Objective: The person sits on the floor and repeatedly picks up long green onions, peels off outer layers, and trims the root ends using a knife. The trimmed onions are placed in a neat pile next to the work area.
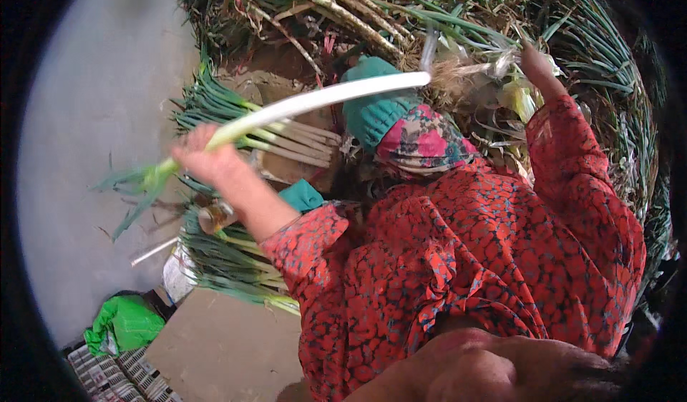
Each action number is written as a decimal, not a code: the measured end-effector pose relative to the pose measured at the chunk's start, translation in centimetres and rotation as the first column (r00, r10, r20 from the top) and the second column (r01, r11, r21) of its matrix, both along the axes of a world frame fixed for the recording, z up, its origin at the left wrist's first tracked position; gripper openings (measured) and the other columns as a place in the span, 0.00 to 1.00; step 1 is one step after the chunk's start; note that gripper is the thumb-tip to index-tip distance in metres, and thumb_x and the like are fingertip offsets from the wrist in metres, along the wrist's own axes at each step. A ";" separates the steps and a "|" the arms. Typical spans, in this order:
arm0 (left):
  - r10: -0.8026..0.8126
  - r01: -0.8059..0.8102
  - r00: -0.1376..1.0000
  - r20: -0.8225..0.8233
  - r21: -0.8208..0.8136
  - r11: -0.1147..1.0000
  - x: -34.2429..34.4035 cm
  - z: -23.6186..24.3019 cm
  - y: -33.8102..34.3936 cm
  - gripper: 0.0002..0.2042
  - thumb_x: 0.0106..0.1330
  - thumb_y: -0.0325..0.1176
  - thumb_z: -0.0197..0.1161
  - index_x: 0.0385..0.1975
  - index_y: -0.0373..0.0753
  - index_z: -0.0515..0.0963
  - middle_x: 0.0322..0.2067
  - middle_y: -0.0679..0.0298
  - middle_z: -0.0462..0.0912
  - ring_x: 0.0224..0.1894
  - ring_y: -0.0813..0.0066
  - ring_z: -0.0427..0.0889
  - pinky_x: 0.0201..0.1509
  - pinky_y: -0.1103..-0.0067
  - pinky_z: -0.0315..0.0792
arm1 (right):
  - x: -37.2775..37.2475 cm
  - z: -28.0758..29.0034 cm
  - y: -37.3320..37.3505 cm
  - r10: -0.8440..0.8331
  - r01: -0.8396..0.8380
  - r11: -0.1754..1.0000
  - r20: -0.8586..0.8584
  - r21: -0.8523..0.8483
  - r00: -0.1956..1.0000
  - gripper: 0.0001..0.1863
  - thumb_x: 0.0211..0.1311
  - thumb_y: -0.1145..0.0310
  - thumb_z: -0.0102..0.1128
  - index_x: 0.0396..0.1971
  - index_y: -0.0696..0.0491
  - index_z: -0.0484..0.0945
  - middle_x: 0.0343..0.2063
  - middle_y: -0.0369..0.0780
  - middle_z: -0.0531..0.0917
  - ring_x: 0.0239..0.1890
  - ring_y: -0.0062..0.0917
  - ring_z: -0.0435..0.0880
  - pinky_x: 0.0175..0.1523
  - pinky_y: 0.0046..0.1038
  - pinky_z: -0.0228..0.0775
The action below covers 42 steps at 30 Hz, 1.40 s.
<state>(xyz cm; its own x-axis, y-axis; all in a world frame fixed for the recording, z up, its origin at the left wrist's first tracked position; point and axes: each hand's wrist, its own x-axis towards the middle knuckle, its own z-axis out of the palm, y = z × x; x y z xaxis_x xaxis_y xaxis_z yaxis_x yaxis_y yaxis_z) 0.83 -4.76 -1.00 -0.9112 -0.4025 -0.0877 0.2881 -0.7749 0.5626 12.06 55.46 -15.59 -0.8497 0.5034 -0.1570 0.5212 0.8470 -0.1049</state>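
Observation:
My left hand (pixel 207 155) is closed round the green part of a large green onion (pixel 322 101). Its long white shaft points up to the right, and its leaf ends hang at the left. My right hand (pixel 538 69) reaches out at the upper right with its fingers closed among pale papery skins (pixel 521 95). What it grips, if anything, is hard to make out. Just left of that hand lies a tuft of brown roots (pixel 458 73). Below the raised onion, a bundle of green onions (pixel 297 144) rests with white ends to the right.
More green onions (pixel 229 259) lie left of my body, beside a tan board (pixel 229 345). Unpeeled onions heap at the top and right (pixel 601 51). Teal knitted fabric (pixel 379 101) and floral cloth (pixel 422 141) are before me. A green bag (pixel 125 323) sits on crates (pixel 107 373).

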 end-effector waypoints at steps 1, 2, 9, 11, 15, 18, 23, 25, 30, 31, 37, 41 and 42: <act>0.082 -0.082 0.997 0.008 0.037 0.996 -0.5 -0.4 -2.0 0.20 0.60 0.44 0.44 0.08 0.48 0.50 0.06 0.74 0.49 0.08 0.83 0.47 0.11 0.86 0.45 | 3.5 1.1 1.7 0.138 -0.159 0.983 -0.205 -0.089 0.969 0.14 0.54 0.69 0.42 0.41 0.55 0.66 0.31 0.50 0.77 0.34 0.43 0.76 0.36 0.42 0.66; 0.150 -0.150 0.989 0.012 0.047 0.988 -0.1 0.3 -3.3 0.19 0.60 0.42 0.43 0.09 0.48 0.50 0.07 0.74 0.50 0.09 0.83 0.49 0.12 0.85 0.47 | 5.7 1.7 3.3 0.172 -0.185 0.981 -0.171 -0.064 0.970 0.17 0.52 0.69 0.44 0.44 0.54 0.64 0.33 0.50 0.75 0.36 0.43 0.75 0.39 0.41 0.65; 0.170 -0.172 0.984 0.061 0.040 0.984 -0.8 0.2 -0.1 0.12 0.57 0.35 0.44 0.15 0.45 0.52 0.11 0.71 0.52 0.13 0.79 0.54 0.16 0.83 0.54 | 5.0 4.9 -2.1 0.520 -0.529 0.835 0.094 0.152 0.849 0.42 0.35 0.69 0.60 0.57 0.50 0.53 0.50 0.47 0.64 0.53 0.43 0.61 0.56 0.41 0.53; 0.206 -0.204 0.976 0.064 -0.039 0.978 -0.1 0.2 0.1 0.11 0.58 0.37 0.45 0.18 0.45 0.53 0.12 0.70 0.52 0.13 0.78 0.55 0.17 0.81 0.58 | 1.5 7.1 -7.9 0.595 -0.600 0.798 -0.241 0.062 0.767 0.32 0.45 0.72 0.54 0.54 0.52 0.56 0.49 0.47 0.64 0.52 0.42 0.62 0.55 0.40 0.55; 0.139 -0.136 0.989 0.054 -0.057 0.989 0.7 -0.6 -1.2 0.12 0.60 0.39 0.46 0.18 0.43 0.54 0.13 0.69 0.54 0.15 0.75 0.57 0.21 0.78 0.61 | -1.1 12.6 -19.0 0.686 -0.804 0.595 -0.530 0.013 0.498 0.29 0.46 0.72 0.54 0.52 0.54 0.60 0.47 0.47 0.66 0.50 0.41 0.64 0.54 0.35 0.57; 0.146 -0.138 0.988 0.049 -0.135 0.981 0.7 -0.5 1.0 0.12 0.59 0.36 0.48 0.19 0.42 0.56 0.15 0.67 0.58 0.18 0.74 0.60 0.26 0.76 0.64 | -2.6 14.8 -24.1 0.816 -0.868 0.451 -0.489 0.205 0.308 0.28 0.42 0.77 0.50 0.50 0.54 0.63 0.46 0.46 0.68 0.50 0.41 0.65 0.55 0.36 0.56; 0.095 -0.084 0.993 0.074 -0.137 0.987 1.2 -0.2 3.0 0.10 0.60 0.35 0.49 0.21 0.40 0.58 0.17 0.68 0.60 0.19 0.75 0.61 0.28 0.75 0.65 | -3.3 15.1 -30.0 0.759 -0.927 0.375 -0.583 0.028 0.290 0.23 0.44 0.71 0.53 0.45 0.56 0.64 0.37 0.46 0.73 0.38 0.41 0.73 0.42 0.36 0.66; 0.050 -0.040 0.997 0.066 -0.144 0.989 1.7 0.4 4.0 0.10 0.60 0.36 0.50 0.22 0.41 0.58 0.17 0.68 0.59 0.19 0.76 0.61 0.27 0.76 0.64 | -4.3 14.1 -31.0 0.781 -0.912 0.402 -0.491 -0.077 0.386 0.21 0.49 0.65 0.55 0.43 0.56 0.65 0.31 0.47 0.75 0.31 0.41 0.75 0.36 0.37 0.68; -0.014 0.017 1.000 0.025 -0.123 0.992 3.1 1.4 3.6 0.10 0.59 0.37 0.51 0.23 0.43 0.58 0.16 0.70 0.58 0.18 0.77 0.58 0.24 0.78 0.60 | -4.5 13.3 -31.7 0.812 -0.859 0.166 -0.427 -0.484 0.397 0.20 0.60 0.52 0.42 0.31 0.57 0.68 0.16 0.43 0.73 0.22 0.36 0.74 0.26 0.35 0.64; -0.009 0.013 1.000 0.028 -0.139 0.990 3.2 1.7 3.4 0.12 0.58 0.39 0.52 0.23 0.43 0.58 0.16 0.70 0.57 0.17 0.78 0.57 0.22 0.80 0.57 | -4.4 12.9 -31.6 0.787 -0.779 0.098 -0.431 -0.619 0.442 0.21 0.61 0.52 0.39 0.29 0.57 0.69 0.15 0.41 0.72 0.21 0.33 0.74 0.25 0.33 0.64; 0.028 -0.023 0.999 0.032 -0.149 0.989 3.9 3.0 4.7 0.13 0.61 0.42 0.50 0.21 0.44 0.58 0.14 0.71 0.56 0.16 0.80 0.57 0.19 0.81 0.56 | -2.4 14.1 -31.5 0.701 0.028 0.032 0.043 -0.999 0.712 0.30 0.60 0.43 0.29 0.24 0.56 0.71 0.07 0.33 0.67 0.06 0.16 0.65 0.11 0.17 0.58; 0.102 -0.096 0.995 0.010 -0.242 0.965 3.6 2.4 3.9 0.11 0.61 0.41 0.48 0.22 0.43 0.60 0.13 0.71 0.58 0.14 0.80 0.59 0.17 0.80 0.58 | -1.7 13.5 -31.9 0.732 -0.320 -0.002 -0.219 -0.948 0.645 0.26 0.61 0.46 0.35 0.33 0.58 0.69 0.12 0.34 0.70 0.12 0.17 0.70 0.17 0.20 0.63; 0.132 -0.124 0.991 0.010 -0.281 0.952 3.5 2.4 3.6 0.10 0.61 0.40 0.48 0.22 0.43 0.60 0.13 0.71 0.58 0.14 0.80 0.59 0.17 0.80 0.58 | -1.6 14.6 -32.0 0.817 -0.545 0.044 -0.284 -0.837 0.502 0.22 0.60 0.51 0.42 0.36 0.59 0.67 0.14 0.39 0.72 0.16 0.23 0.74 0.22 0.25 0.64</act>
<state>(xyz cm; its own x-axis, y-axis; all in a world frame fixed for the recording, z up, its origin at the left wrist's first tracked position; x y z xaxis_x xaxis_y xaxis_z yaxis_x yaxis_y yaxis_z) 4.28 -1.13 1.37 -0.8490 -0.5280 0.0194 0.3553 -0.5433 0.7606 10.45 23.45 -0.98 -0.5948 -0.7627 -0.2539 -0.1294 0.4027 -0.9062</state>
